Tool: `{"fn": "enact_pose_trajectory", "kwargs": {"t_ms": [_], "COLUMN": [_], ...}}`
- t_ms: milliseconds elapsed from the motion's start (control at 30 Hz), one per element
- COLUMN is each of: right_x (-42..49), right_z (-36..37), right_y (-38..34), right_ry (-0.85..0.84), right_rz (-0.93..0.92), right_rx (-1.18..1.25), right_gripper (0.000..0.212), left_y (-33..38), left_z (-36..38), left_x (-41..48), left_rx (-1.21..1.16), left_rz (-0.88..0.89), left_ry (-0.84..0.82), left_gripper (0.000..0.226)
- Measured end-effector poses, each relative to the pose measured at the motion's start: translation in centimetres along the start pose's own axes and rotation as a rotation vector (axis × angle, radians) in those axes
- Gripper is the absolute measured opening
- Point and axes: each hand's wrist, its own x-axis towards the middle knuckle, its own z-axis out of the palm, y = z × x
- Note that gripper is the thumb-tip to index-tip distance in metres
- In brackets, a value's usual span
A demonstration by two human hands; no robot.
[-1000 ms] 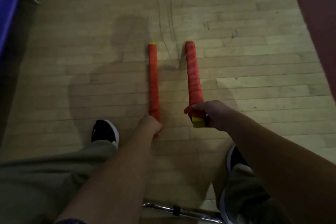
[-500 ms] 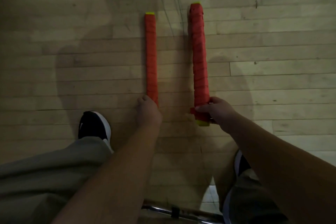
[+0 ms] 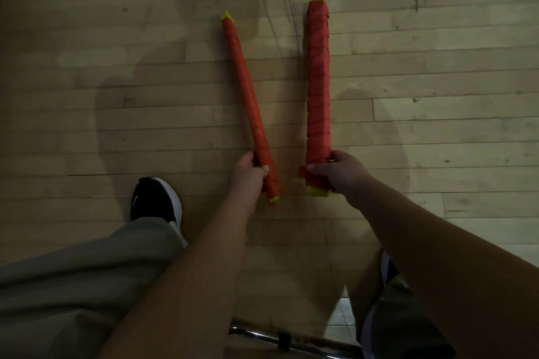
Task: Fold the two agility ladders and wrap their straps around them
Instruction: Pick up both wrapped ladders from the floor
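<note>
Two folded agility ladders, each a long bundle wound in orange strap with yellow rung ends showing, are over the wooden floor. The thinner left bundle [image 3: 246,93] slants up to the left, and my left hand [image 3: 248,172] grips its near end. The thicker right bundle [image 3: 318,81] points almost straight away from me, and my right hand [image 3: 335,172] grips its near end, with the thumb across the strap. Both far ends look close to or on the floor.
Pale wooden floorboards [image 3: 437,125] fill the view. My left shoe [image 3: 154,201] is planted left of the hands, and my trouser leg covers the lower left. A metal bar [image 3: 291,339] lies at the bottom edge. Thin dark lines curve across the floor behind the bundles.
My left hand has closed round the thin bundle's near end and lifted it, so it now slants to the left. My right hand keeps hold of the thick bundle.
</note>
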Motion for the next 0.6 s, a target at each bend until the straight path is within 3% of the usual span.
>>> {"fn": "enact_pose_trajectory", "kwargs": {"t_ms": [167,367,500,600], "right_x": [0.3,1.4,2.3,2.9], "right_z": [0.3,0.9,1.0,1.2], "right_y": [0.3,1.2,1.8,1.6], "right_ry": [0.014,0.008,0.003,-0.017], "right_rz": [0.004,-0.018,-0.026,-0.022], "right_rx": [0.009,0.049,0.098,0.116], "right_gripper": [0.05,0.05,0.052,0.053], "left_y": [0.9,2.3,3.0,2.7], "left_z": [0.9,3.6,4.6,4.6], "left_x": [-0.2,0.1,0.8,1.9], "left_rx": [-0.183,-0.15,-0.117,-0.119], "left_rz": [-0.036,-0.002,0.009,0.026], "left_ry": [-0.071,-0.177,-0.147,-0.105], "left_gripper": [0.016,0.017,0.022,0.011]}}
